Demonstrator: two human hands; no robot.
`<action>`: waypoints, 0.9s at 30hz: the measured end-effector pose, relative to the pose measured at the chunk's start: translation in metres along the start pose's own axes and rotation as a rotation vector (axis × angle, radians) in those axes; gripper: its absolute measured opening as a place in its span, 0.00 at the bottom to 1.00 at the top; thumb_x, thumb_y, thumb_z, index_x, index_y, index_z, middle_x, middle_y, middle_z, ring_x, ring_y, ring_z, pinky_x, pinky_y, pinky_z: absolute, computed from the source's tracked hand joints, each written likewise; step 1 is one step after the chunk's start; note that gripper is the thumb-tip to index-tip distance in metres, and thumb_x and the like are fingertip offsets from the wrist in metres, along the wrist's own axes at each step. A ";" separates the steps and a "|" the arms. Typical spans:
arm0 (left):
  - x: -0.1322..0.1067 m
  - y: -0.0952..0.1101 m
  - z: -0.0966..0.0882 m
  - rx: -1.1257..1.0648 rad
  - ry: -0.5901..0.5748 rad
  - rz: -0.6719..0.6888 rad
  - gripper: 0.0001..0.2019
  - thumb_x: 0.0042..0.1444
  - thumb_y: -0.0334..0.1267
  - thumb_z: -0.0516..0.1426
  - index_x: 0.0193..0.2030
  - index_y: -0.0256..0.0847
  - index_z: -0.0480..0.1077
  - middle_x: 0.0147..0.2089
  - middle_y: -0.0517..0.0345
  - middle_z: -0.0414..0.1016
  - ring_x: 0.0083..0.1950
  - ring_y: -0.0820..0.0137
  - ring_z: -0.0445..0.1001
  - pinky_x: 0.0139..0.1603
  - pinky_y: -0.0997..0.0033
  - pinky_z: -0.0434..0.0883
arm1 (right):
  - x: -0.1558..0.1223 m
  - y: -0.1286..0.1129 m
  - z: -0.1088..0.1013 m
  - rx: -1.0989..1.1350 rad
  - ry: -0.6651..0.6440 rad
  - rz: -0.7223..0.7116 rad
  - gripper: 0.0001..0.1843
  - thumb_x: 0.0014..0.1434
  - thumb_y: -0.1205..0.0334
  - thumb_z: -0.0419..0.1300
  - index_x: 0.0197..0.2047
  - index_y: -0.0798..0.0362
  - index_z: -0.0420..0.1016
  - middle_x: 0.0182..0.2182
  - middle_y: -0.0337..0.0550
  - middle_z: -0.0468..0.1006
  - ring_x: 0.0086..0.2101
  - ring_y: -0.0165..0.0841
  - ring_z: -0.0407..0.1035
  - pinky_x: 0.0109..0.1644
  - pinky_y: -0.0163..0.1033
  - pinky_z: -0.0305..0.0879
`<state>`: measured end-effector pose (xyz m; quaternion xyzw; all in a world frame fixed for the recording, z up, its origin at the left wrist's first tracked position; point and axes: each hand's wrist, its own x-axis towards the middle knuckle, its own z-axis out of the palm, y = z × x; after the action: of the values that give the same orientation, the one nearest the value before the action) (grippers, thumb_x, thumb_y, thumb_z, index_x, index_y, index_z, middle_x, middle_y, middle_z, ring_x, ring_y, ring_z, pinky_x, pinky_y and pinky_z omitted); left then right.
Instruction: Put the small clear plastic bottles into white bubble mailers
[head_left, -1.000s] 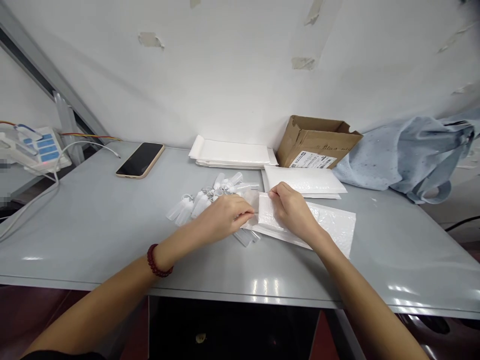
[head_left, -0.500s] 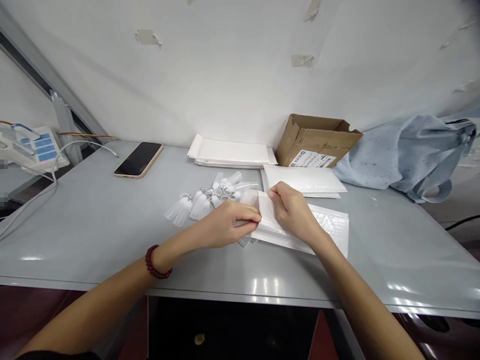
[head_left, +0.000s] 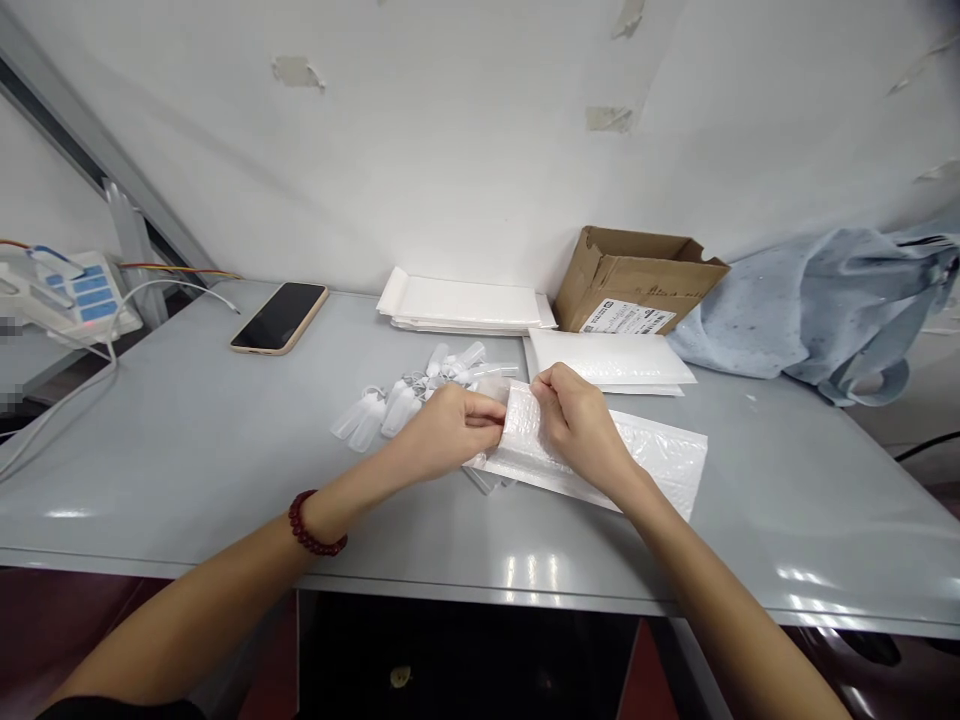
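A white bubble mailer point(head_left: 660, 455) lies at a slant on the grey table, its open end to the left. My right hand point(head_left: 579, 420) is closed on the upper edge near that end, thumb and fingers pinching it. At the mouth is my left hand point(head_left: 456, 428), fingers drawn together, the tips partly hidden by the mailer's edge; what they hold cannot be made out. Behind and left of this hand lies a loose pile of clear plastic tags point(head_left: 367, 420) with white caps and loops. More clear pieces point(head_left: 484, 480) show under the mailer's left end.
White mailers point(head_left: 469, 300) are stacked by the wall, with others point(head_left: 611, 360) behind my right hand. A brown cardboard box point(head_left: 637, 275) stands open beside a light blue cloth bag point(head_left: 795, 300). A phone point(head_left: 279, 318), white cable point(head_left: 112, 340) and power strip point(head_left: 82, 295) are at left.
My left hand has shifted slightly left, its fingertips now at the mailer's mouth. The mailer's open end has tilted a little, and my right hand still grips its edge.
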<state>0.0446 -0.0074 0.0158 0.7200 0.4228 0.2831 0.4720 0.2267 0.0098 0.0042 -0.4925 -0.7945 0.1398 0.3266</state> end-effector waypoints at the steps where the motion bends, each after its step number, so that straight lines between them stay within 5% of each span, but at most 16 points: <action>1: -0.001 0.001 0.000 0.004 0.019 -0.002 0.12 0.49 0.28 0.52 0.33 0.38 0.78 0.27 0.60 0.78 0.28 0.71 0.74 0.24 0.76 0.67 | 0.000 0.000 0.000 0.004 0.004 -0.003 0.09 0.62 0.64 0.45 0.28 0.50 0.56 0.26 0.42 0.67 0.27 0.34 0.62 0.31 0.39 0.58; 6: -0.002 0.004 -0.002 -0.073 -0.048 -0.053 0.10 0.47 0.26 0.54 0.32 0.36 0.77 0.29 0.59 0.78 0.33 0.69 0.76 0.32 0.74 0.72 | -0.001 0.001 0.003 0.008 0.007 -0.014 0.10 0.62 0.64 0.46 0.28 0.50 0.56 0.25 0.41 0.66 0.26 0.33 0.62 0.31 0.38 0.58; 10: 0.000 0.000 -0.004 -0.297 -0.117 -0.177 0.13 0.47 0.27 0.56 0.40 0.38 0.77 0.30 0.59 0.77 0.33 0.68 0.76 0.35 0.71 0.73 | -0.001 0.001 0.004 0.008 0.020 -0.024 0.10 0.62 0.64 0.46 0.28 0.50 0.57 0.25 0.41 0.66 0.26 0.33 0.62 0.31 0.38 0.57; 15: 0.000 -0.001 -0.006 -0.418 -0.049 -0.230 0.15 0.50 0.28 0.58 0.46 0.39 0.75 0.32 0.58 0.79 0.39 0.67 0.77 0.43 0.68 0.74 | 0.001 0.002 0.003 0.000 0.067 -0.039 0.10 0.62 0.65 0.46 0.28 0.50 0.56 0.25 0.41 0.65 0.27 0.33 0.61 0.31 0.38 0.57; 27: -0.001 0.010 -0.001 -0.578 -0.154 -0.219 0.07 0.56 0.36 0.55 0.34 0.40 0.75 0.33 0.54 0.77 0.40 0.67 0.76 0.45 0.64 0.74 | 0.000 -0.002 0.006 0.033 0.054 -0.019 0.10 0.62 0.63 0.45 0.28 0.50 0.56 0.24 0.40 0.65 0.26 0.33 0.60 0.31 0.38 0.57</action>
<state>0.0468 -0.0102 0.0257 0.5257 0.3628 0.2834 0.7153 0.2215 0.0099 0.0007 -0.4832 -0.7875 0.1365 0.3575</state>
